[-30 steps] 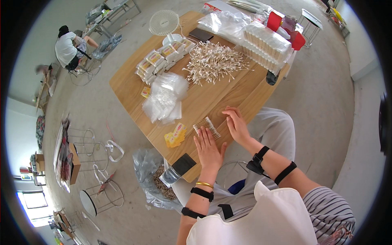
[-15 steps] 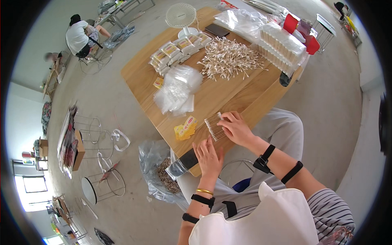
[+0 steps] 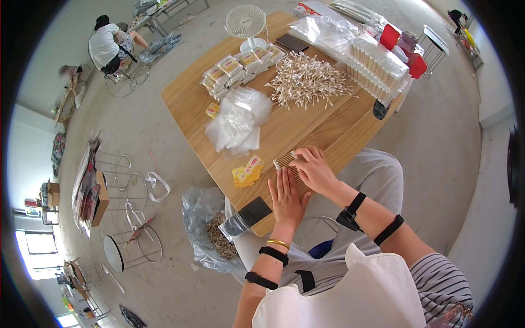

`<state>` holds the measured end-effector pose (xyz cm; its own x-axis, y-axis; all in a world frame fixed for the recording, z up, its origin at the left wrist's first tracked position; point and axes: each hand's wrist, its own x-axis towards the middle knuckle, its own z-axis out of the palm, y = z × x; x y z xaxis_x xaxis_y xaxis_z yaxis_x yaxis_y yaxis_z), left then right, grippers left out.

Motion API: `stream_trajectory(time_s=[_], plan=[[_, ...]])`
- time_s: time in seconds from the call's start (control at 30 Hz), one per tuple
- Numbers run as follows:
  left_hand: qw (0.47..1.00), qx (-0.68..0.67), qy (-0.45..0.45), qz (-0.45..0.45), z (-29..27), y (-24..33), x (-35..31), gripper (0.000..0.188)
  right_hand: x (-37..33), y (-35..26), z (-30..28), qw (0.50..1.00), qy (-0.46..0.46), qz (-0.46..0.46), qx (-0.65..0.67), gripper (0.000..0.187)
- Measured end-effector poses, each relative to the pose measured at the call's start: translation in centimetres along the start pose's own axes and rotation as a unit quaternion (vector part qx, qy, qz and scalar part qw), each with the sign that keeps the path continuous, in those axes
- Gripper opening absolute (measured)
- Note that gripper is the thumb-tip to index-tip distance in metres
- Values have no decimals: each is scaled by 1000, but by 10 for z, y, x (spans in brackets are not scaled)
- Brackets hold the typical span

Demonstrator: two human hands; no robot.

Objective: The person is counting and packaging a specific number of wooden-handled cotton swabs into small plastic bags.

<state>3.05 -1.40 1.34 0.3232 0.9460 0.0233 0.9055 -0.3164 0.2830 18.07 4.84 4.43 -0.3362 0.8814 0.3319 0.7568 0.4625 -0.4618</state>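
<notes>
A row of cotton swabs (image 3: 284, 160) lies side by side near the front edge of the wooden table. Flat across the row's near part rests my left hand (image 3: 288, 199), fingers stretched out and hiding several swabs. My right hand (image 3: 316, 172) is at the row's right side, its fingers bent and closed on the swab ends. Left of the row are small yellow printed cards (image 3: 248, 171), spread in a fan. Farther back is a big loose heap of cotton swabs (image 3: 309, 79).
Clear plastic bags (image 3: 238, 120) lie left of the heap, near filled packets (image 3: 232, 68) and a white fan (image 3: 246, 24). Bundled swabs in plastic (image 3: 377, 63) stand at the back right. A grey bag (image 3: 202, 229) hangs beside the table; stools (image 3: 114, 254) stand on the floor.
My left hand has moved forward from the table edge onto the swab row and now covers its near part. The right hand stays at the row's right side.
</notes>
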Motion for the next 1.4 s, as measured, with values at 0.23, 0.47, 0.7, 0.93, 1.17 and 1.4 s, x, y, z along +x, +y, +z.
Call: stream_trajectory(time_s=[0.23, 0.47, 0.7, 0.93, 1.17, 1.4], plan=[[1000, 6, 7, 0, 0, 0, -1, 91, 1, 1, 1, 1000, -30, -1, 6, 25], [1000, 7, 13, 10, -2, 2, -1, 88, 8, 11, 2, 1000, -2, 17, 1, 26], [1000, -10, 5, 7, 0, -5, -4, 85, -23, 17, -11, 995, -56, 48, 66, 48], [995, -41, 83, -36, -8, -17, -4, 87, -39, 8, -10, 993, -100, -26, -48, 93], [998, 31, 28, -51, 1, -17, 1, 90, -40, 7, 26, 990, -97, -33, -93, 88], [999, 12, 30, -42, 0, -18, 1, 87, -36, 1, 21, 990, -108, -25, -90, 82]])
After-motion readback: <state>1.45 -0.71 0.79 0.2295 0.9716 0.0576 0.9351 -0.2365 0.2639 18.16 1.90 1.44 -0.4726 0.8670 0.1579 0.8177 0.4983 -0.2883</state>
